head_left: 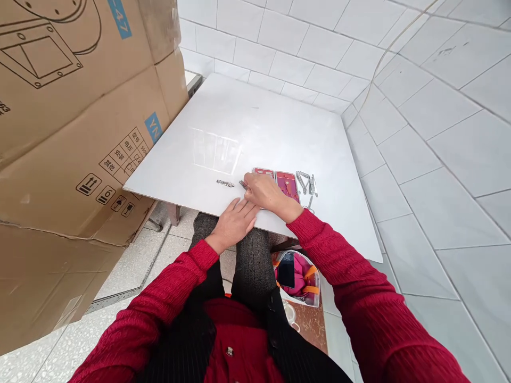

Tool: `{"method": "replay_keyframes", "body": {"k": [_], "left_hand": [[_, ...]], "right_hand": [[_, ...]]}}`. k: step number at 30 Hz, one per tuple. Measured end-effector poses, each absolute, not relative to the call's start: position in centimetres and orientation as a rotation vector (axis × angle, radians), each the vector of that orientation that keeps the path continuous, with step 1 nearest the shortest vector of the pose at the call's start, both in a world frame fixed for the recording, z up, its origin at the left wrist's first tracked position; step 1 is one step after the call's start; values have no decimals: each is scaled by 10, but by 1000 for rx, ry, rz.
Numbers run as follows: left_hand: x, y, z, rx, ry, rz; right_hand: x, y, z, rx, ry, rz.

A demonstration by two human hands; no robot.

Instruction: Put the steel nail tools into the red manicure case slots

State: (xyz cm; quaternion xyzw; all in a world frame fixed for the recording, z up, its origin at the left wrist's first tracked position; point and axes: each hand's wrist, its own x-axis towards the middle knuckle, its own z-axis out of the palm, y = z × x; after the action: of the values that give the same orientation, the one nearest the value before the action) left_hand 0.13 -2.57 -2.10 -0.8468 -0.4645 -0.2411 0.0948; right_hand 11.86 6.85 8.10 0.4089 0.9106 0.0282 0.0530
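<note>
My right hand [261,190] is closed around a small silver nail-care tool [242,184]; only its end shows past the fingers, and it may be a nail clipper. Its lower edge touches the fingertips of my left hand [235,222], which lies with fingers stretched out at the table's front edge. Left of the tool rests a silver metal piece [225,183], too small to make out clearly. Partly behind my right hand is an open manicure case [287,185] with a red lining. Several silver nail tools [306,183] lie beside it, and small scissors [309,205] are half hidden by my wrist.
The white tabletop [279,127] reaches to a tiled wall [299,40]. A large cardboard box [88,127] stands against its left side. Below the front edge on the right, a bag [315,276] holds pink things and a phone [286,270]; near it is a white cup [290,313].
</note>
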Motion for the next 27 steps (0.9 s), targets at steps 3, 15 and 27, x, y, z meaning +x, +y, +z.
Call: {"method": "replay_keyframes", "body": {"k": [3,15,27], "left_hand": [[2,-24,-22,-2510,-1368,-709],[2,-22,-22,-2526,-1355,-709],[3,-22,-23,-2548,-1375,-751]], "right_hand": [[153,66,86,1275,2738,101],[199,48,82,1180,2588,131],[188,47,85,930,2608,171]]}}
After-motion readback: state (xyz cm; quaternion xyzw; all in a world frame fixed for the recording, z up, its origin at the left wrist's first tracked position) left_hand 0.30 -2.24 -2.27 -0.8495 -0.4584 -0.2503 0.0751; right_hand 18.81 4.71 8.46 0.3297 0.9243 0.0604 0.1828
